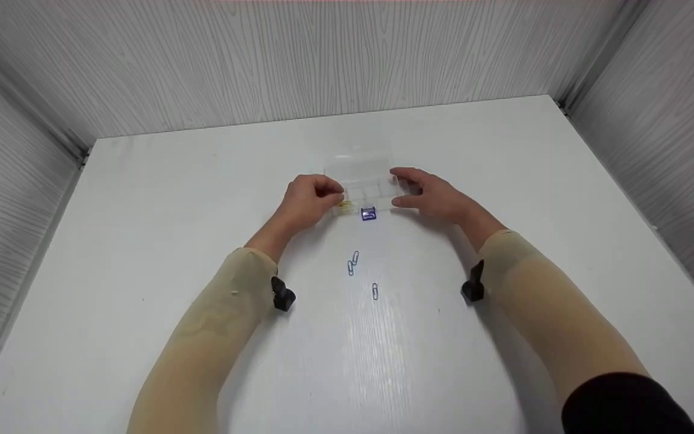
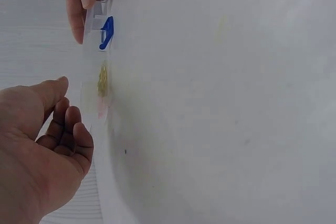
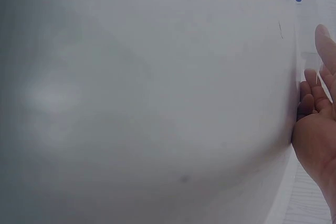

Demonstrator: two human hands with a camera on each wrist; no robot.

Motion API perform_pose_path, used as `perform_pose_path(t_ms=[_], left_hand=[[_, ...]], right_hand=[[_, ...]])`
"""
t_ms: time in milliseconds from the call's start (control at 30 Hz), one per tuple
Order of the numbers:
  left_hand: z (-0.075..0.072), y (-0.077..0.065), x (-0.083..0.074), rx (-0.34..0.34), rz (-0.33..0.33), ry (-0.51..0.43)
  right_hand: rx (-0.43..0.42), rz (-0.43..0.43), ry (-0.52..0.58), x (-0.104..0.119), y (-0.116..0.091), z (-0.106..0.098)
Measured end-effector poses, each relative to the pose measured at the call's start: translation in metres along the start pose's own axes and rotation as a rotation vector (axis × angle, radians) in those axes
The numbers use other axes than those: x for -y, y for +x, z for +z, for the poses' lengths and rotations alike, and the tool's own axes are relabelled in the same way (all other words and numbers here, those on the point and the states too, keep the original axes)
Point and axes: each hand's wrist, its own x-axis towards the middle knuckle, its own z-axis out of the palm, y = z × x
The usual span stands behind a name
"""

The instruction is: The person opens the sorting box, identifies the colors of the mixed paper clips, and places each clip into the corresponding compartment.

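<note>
A clear plastic compartment box (image 1: 366,191) sits between my two hands, its transparent lid (image 1: 356,163) raised at the back. Yellow paper clips (image 2: 103,80) lie in its front left compartment, and a blue latch (image 1: 368,214) marks the front side. My left hand (image 1: 312,199) is at the left end, thumb and forefinger close together over the rim near the yellow clips; I cannot tell whether they pinch anything. At the other end my right hand (image 1: 440,196) grips the box, thumb at the front corner and fingers toward the back.
On the white table (image 1: 202,199), nearer to me than the box, are three blue paper clips: two side by side (image 1: 353,263) and one (image 1: 375,291) apart. Pale wood-grain panels (image 1: 323,60) enclose the back and both sides.
</note>
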Motion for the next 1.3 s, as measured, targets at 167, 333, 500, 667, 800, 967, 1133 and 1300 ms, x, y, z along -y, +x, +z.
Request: perform_pose_path(t_ms=[167,333,500,667,800,967,1133,1300], left_hand=[[-0.003,-0.005,-0.003,0.007,0.011,-0.016],[-0.005,-0.011,-0.006,0.017,0.029,-0.017],[-0.006,-0.018,-0.006,0.030,0.036,-0.019],[-0.006,-0.023,-0.004,0.037,0.067,-0.046],[-0.005,-0.028,-0.002,0.050,0.096,-0.083],[-0.003,-0.035,0.001,0.077,0.112,-0.101],[0.000,-0.042,0.004,0.116,0.080,-0.094],[0.004,-0.048,0.008,0.154,0.056,-0.089]], right_hand=[[0.005,0.006,0.002,0.000,0.000,-0.001],[0.008,0.021,-0.022,0.000,0.000,-0.002],[0.012,0.021,-0.032,0.000,0.001,-0.003],[0.012,0.010,-0.039,0.000,0.002,-0.003],[0.009,0.003,-0.018,0.000,0.001,-0.002],[0.009,0.003,0.005,0.002,0.000,-0.002],[0.006,-0.001,-0.006,0.003,0.000,-0.001],[-0.001,0.018,-0.028,0.003,0.001,0.000]])
